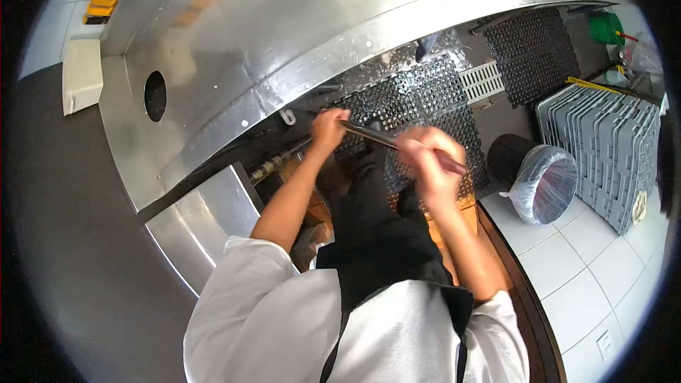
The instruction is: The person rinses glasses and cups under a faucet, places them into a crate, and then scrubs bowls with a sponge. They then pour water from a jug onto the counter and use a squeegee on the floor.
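Observation:
Both of my hands are closed around a long dark pole [372, 133] with a reddish-brown end. My right hand [434, 167] grips it near that end and is slightly blurred. Farther down, my left hand [330, 131] wraps round the shaft, close to the edge of the stainless steel counter [312, 64]. The pole slants down to the left toward the dark space below the counter, where its far end is hidden. Beneath my hands lies a wet black perforated floor mat [425, 99].
A metal drain grate [482, 84] separates the wet mat from another black mat [532, 50]. To the right stand a bin with a clear liner [546, 188], stacked grey crates [596, 149] and a green bucket [604, 28]. A steel cabinet [206, 223] is at my left.

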Motion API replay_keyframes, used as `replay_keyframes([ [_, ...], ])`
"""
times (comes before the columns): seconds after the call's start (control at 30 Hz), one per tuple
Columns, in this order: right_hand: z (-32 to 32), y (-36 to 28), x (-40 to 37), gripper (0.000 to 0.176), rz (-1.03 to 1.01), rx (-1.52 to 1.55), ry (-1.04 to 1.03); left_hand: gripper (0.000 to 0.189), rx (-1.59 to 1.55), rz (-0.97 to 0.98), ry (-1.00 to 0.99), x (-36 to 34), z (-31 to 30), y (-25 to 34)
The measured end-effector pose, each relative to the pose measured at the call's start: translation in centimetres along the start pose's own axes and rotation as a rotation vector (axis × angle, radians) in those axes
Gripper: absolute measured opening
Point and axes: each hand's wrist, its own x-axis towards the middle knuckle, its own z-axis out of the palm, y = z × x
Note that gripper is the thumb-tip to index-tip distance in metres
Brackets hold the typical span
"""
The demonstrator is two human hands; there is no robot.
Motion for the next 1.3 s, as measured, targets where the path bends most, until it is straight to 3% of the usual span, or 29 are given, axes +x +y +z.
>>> replay_keyframes([
  [0.03, -0.3, -2.8, -0.1, 0.028, -0.029, 0.004, -0.061, 0.038, -0.059, 0.104, 0.003, 0.5, -0.1, 2.3],
  [0.1, -0.3, -8.6, -1.5, 0.028, -0.08, 0.003, -0.127, 0.044, -0.045, 0.237, -0.187, 0.9, -4.1, 8.5],
  [0.2, -1.0, -15.3, -3.3, 0.026, -0.4, 0.006, -0.273, 0.045, -0.164, 0.418, -0.028, -0.6, -7.4, 13.0],
  [0.23, -2.8, -15.9, -3.8, 0.026, -0.395, 0.063, -0.313, 0.045, -0.142, 0.413, 0.009, -0.8, -7.3, 12.8],
  [0.27, -2.6, -15.4, -5.2, 0.022, -0.32, 0.15, -0.078, 0.045, -0.118, 0.401, 0.054, -1.0, -7.3, 12.4],
  [0.33, -3.9, -10.8, -4.6, 0.019, -0.121, 0.1, 0.133, 0.039, -0.095, 0.362, 0.151, -0.2, -5.6, 8.8],
  [0.4, -3.7, -2.6, -2.6, 0.015, 0.124, 0.099, 0.17, 0.021, 0.078, 0.125, 0.079, 0.2, -4.7, 2.1],
  [0.5, -2.0, 10.6, -1.1, 0.016, 0.292, 0.105, 0.09, 0.029, 0.286, 0.043, -0.004, 1.0, -1.7, -10.8],
  [0.53, -0.8, 12.2, -0.1, 0.018, 0.129, 0.055, -0.008, 0.035, 0.272, -0.063, -0.094, 2.2, -1.3, -12.9],
  [0.57, 0.5, 10.6, 1.0, 0.022, 0.179, 0.03, 0.086, 0.036, 0.262, -0.082, -0.125, 3.7, -1.1, -11.9],
  [0.6, 1.0, 9.0, 1.8, 0.023, 0.08, -0.031, 0.037, 0.038, 0.253, -0.107, -0.161, 4.7, -1.2, -10.2],
  [0.7, 0.7, 0.7, 1.9, 0.024, -0.053, -0.083, -0.105, 0.04, 0.023, 0.11, 0.085, 4.6, -0.6, -1.7],
  [0.77, -1.2, -3.9, -0.2, 0.025, -0.15, -0.097, -0.248, 0.037, 0.02, 0.156, 0.156, 2.0, -0.8, 3.2],
  [0.8, -2.0, -6.2, -1.5, 0.026, -0.211, -0.111, -0.317, 0.037, -0.028, 0.269, 0.22, 0.7, -1.5, 5.6],
  [0.93, -6.6, -15.4, -9.0, 0.029, -0.261, -0.057, -0.423, 0.043, 0.001, 0.436, 0.256, -5.6, -1.6, 14.8],
  [1.0, -10.2, -18.4, -12.6, 0.032, -0.342, 0.076, -0.512, 0.042, -0.089, 0.558, 0.103, -8.8, -0.9, 19.1],
  [1.07, -14.6, -22.2, -14.8, 0.034, -0.396, 0.032, -0.821, 0.039, -0.165, 0.681, -0.049, -11.2, -0.3, 23.7],
  [1.27, -23.3, -32.5, -24.8, 0.027, -0.319, -0.091, -0.926, 0.04, -0.343, 0.888, -0.407, -20.0, 5.0, 34.9],
  [1.3, -24.7, -32.4, -27.3, 0.026, -0.428, -0.057, -0.85, 0.041, -0.383, 0.911, -0.434, -21.2, 5.9, 36.4],
])
